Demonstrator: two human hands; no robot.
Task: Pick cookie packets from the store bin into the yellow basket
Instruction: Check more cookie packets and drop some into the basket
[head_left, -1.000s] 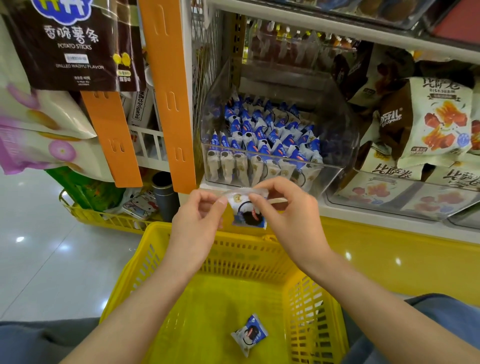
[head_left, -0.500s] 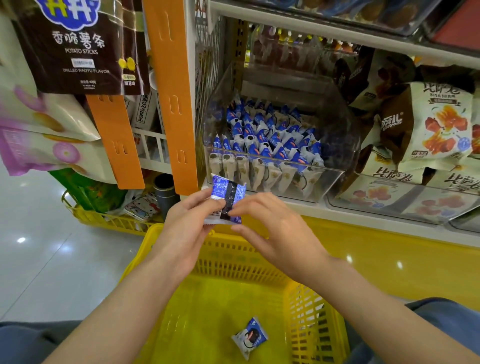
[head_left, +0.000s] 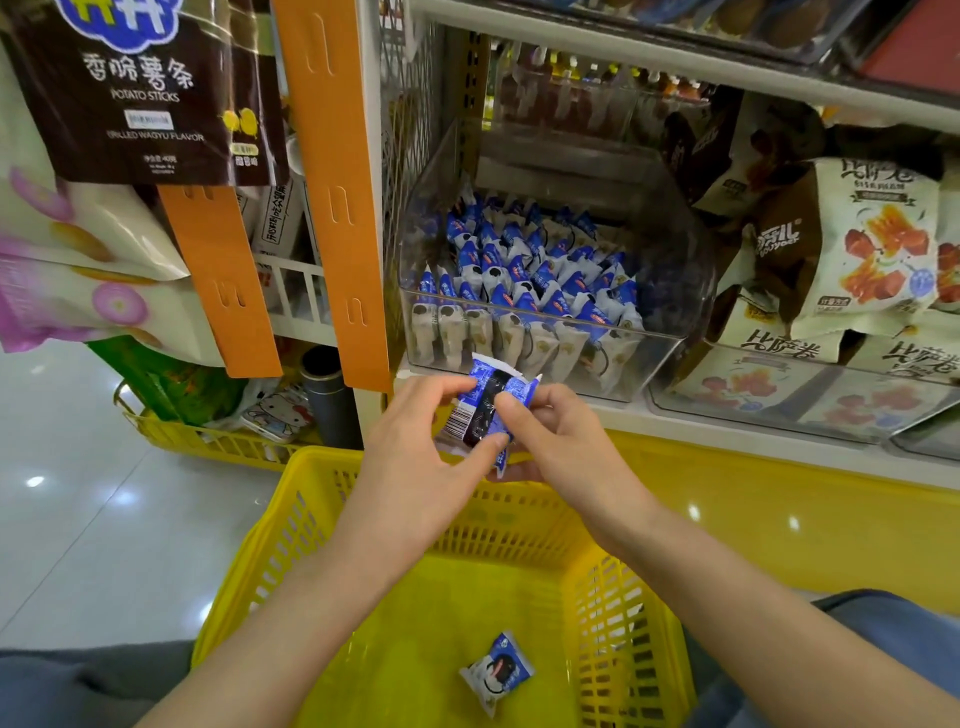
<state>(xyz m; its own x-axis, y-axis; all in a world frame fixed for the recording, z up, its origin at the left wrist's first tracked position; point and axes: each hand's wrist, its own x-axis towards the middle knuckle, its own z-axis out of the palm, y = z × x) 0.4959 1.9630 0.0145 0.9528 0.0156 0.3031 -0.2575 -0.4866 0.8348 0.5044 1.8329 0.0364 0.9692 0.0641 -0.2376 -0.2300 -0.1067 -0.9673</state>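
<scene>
view: head camera, looking down at a store shelf and a basket
left grip (head_left: 415, 457): narrow, pinching the held packet from its 9 o'clock side, thumb on the lower face, fingertips at the top edge
right grip (head_left: 566, 447): narrow, pinching the same packet from its 3 o'clock side, thumb on the face, other fingers curled underneath
held packet (head_left: 485, 410): blue-white cookie packet, back side to the camera, barcode at its 7 o'clock corner, dark strip down the middle; in the air between both grips, over the basket's far rim, just below the bin front
store bin (head_left: 675, 249): clear plastic, on the white shelf (head_left: 727, 421), 12 o'clock of the grips
bin packets (head_left: 524, 291): many blue-white packets standing on end in rows, front row against the bin's front wall
yellow basket (head_left: 311, 499): 6 o'clock of frame, open top, under both forearms
basket packet (head_left: 496, 670): one cookie packet lying on the basket floor, 5 o'clock of the basket, near the right wall
snack bags (head_left: 872, 244): cream and brown, 3 o'clock of the store bin, piled in the next clear bin
potato sticks bag (head_left: 140, 93): dark brown, hanging at 10 o'clock of frame
orange strips (head_left: 332, 182): two, hanging at 9 o'clock of the store bin
second basket (head_left: 208, 441): yellow, on the floor, 9 o'clock of the grips, green bag and a small cartoon-print item inside
floor (head_left: 78, 493): pale glossy tile, 8 o'clock of frame
</scene>
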